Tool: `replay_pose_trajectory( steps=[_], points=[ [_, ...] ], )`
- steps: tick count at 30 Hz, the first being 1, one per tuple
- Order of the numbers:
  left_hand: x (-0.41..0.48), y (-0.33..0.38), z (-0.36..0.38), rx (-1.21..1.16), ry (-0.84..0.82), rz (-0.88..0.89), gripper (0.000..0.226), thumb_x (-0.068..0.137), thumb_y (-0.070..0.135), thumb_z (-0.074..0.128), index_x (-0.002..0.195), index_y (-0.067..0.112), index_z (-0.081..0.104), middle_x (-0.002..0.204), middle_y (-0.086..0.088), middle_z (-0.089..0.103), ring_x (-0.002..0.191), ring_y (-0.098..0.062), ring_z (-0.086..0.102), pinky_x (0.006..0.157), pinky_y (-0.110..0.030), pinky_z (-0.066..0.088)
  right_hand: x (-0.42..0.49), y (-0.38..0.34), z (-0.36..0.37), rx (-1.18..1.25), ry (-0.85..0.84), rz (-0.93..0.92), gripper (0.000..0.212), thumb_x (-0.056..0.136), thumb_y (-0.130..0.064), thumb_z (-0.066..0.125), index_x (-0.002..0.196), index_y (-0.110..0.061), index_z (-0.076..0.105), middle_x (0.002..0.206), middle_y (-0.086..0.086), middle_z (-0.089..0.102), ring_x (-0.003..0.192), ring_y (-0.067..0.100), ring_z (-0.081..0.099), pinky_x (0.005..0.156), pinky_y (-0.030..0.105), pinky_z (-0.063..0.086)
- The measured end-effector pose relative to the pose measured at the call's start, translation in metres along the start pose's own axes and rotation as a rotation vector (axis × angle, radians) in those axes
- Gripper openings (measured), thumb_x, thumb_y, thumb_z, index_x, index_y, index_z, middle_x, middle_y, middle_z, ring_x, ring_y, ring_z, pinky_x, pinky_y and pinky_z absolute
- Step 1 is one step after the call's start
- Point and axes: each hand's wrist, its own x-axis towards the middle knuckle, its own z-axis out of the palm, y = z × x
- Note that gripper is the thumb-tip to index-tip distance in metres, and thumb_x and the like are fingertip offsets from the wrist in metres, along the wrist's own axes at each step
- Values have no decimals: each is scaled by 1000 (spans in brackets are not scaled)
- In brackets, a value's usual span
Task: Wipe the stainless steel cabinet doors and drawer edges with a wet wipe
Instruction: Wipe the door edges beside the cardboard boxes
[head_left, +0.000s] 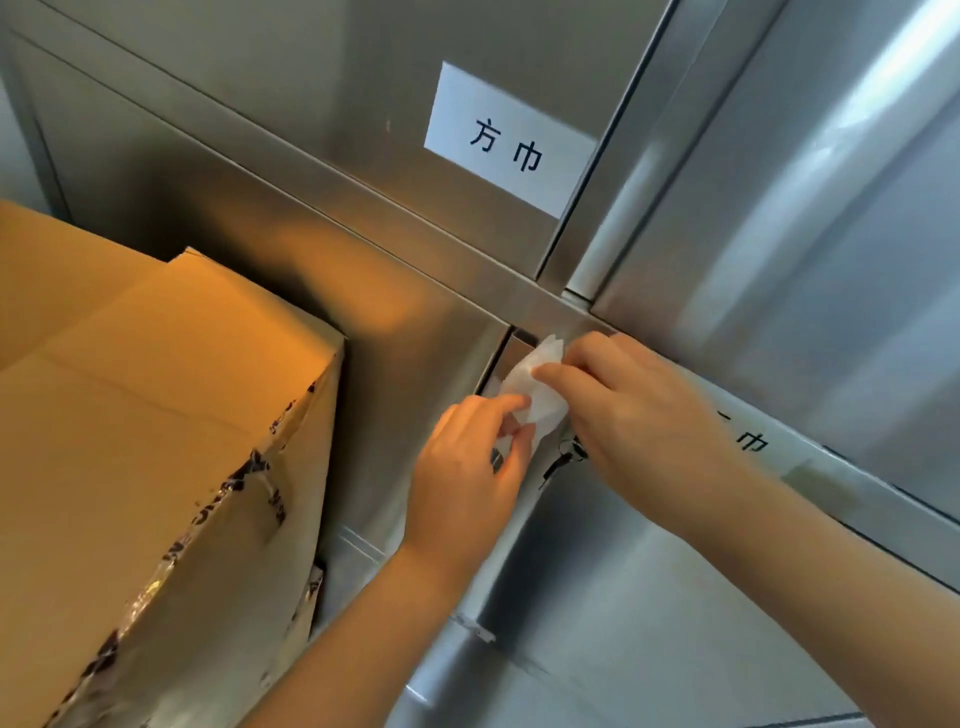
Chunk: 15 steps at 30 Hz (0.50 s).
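A white wet wipe (540, 384) is bunched up against the top corner of a lower stainless steel cabinet door (649, 623), just under the horizontal frame strip (467, 270). My left hand (467, 467) pinches the wipe's lower end between thumb and forefinger. My right hand (634, 410) grips its upper part, fingers curled over it. The upper door (311, 93) carries a white label (506, 140). A key (563, 460) sticks out of a lock beneath my hands.
A large taped cardboard box (145, 441) stands close on the left, against the cabinet. Another steel door (831, 234) fills the upper right. A second white label (753, 441) lies partly behind my right wrist.
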Motion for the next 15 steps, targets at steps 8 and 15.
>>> replay_pose_trajectory(
  steps=[8, 15],
  points=[
    [-17, -10, 35, -35, -5, -155, 28, 94, 22, 55, 120, 13, 59, 105, 2, 55, 96, -8, 52, 84, -14, 43, 8, -12, 5, -386, -423, -148, 46, 77, -22, 35, 106, -13, 69, 110, 4, 59, 105, 23, 54, 76, 29, 42],
    [-33, -3, 49, -316, -97, -204, 47, 100, 42, 28, 145, 32, 21, 143, 19, 29, 134, 0, 29, 108, -14, 27, 4, -16, 15, -773, -633, -333, 70, 100, -35, 23, 141, 15, -4, 148, 30, 11, 137, 48, 5, 103, 56, -17]
  ],
)
